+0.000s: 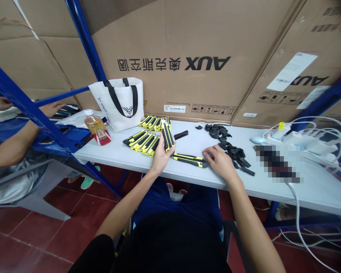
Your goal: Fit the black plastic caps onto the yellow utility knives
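My left hand [160, 156] is closed around a black and yellow utility knife [167, 137], held slanting up above the table. Flat at the table's front edge, between my hands, lie black and yellow utility knives [189, 159], close together. My right hand [220, 161] is just beyond their right end, fingers loosely bent and nothing visible in them; whether the fingertips touch the table I cannot tell. Left of my left hand, several more utility knives lie in a front pile [143, 142] and a back row [152, 123]. Small black plastic parts [235, 151] are heaped beside my right hand.
A black strip-like piece [181, 135] lies mid-table. A white tote bag [125, 102] and a drink bottle [98, 127] stand left. Chargers with white cables [309, 140] and a blurred-out object [278, 163] are right. Large cartons [170, 34] stand behind; another person's arm [14, 146] shows left.
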Action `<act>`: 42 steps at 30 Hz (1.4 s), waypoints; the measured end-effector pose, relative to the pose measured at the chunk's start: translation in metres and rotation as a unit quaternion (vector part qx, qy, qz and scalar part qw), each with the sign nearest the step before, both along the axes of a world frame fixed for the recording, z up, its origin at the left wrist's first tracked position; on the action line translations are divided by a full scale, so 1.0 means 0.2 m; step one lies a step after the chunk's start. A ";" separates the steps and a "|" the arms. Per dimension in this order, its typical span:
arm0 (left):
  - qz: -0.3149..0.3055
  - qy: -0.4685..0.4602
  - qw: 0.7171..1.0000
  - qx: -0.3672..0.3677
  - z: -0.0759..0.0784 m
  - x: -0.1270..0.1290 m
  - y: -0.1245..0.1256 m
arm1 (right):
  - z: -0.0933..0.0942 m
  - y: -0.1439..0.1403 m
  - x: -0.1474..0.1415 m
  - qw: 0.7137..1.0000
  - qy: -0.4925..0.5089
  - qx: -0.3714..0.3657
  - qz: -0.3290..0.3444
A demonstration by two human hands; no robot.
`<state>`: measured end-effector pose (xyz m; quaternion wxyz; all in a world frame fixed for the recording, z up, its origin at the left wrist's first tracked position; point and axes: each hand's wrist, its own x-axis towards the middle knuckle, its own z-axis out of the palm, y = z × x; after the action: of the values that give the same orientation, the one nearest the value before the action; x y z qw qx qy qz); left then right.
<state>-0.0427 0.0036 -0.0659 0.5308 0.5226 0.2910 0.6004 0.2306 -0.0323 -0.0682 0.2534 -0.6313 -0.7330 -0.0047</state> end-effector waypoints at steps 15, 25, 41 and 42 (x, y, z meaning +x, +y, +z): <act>0.012 -0.034 0.998 -0.043 0.05 0.00 -0.04 | 0.00 0.00 0.00 1.000 -0.001 0.002 0.001; 0.062 -0.033 0.996 -0.047 0.05 0.00 -0.05 | 0.00 0.00 0.00 1.000 -0.002 -0.001 -0.004; -0.042 -0.080 0.996 -0.009 0.06 -0.01 -0.06 | 0.00 0.00 0.00 1.000 0.004 -0.009 0.001; -0.049 -0.092 0.995 -0.008 0.06 -0.01 -0.06 | 0.00 0.00 0.00 1.000 0.003 -0.010 0.001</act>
<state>-0.0452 -0.0080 -0.0537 0.5879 0.4745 0.2199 0.6172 0.2314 -0.0316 -0.0677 0.2491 -0.6332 -0.7328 0.0049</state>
